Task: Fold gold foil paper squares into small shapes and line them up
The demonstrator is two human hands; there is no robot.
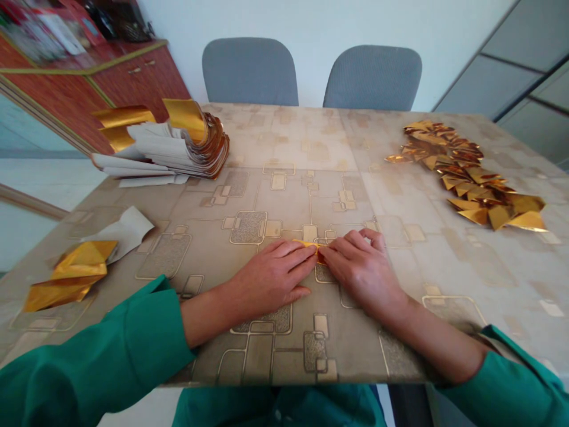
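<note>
Between my two hands a small piece of gold foil paper (pixel 319 255) lies on the patterned tablecloth (pixel 275 350), mostly covered by fingers. My left hand (pixel 278 270) presses on its left part, fingers together. From the other side my right hand (pixel 362 267) grips its right end with bent fingers. Only a narrow gold strip and a small upright edge show, so its full shape is hidden. Off to the left, near my left sleeve, rest crumpled gold foil sheets (pixel 73 273) with a pale underside.
A thick stack of gold-and-white paper sheets (pixel 178 148) stands at the back left. Along the right side runs a heap of folded gold paper pieces (pixel 471 172). Two grey chairs (pixel 249 71) are behind the table, and a red-brown cabinet (pixel 142 83) stands at the far left.
</note>
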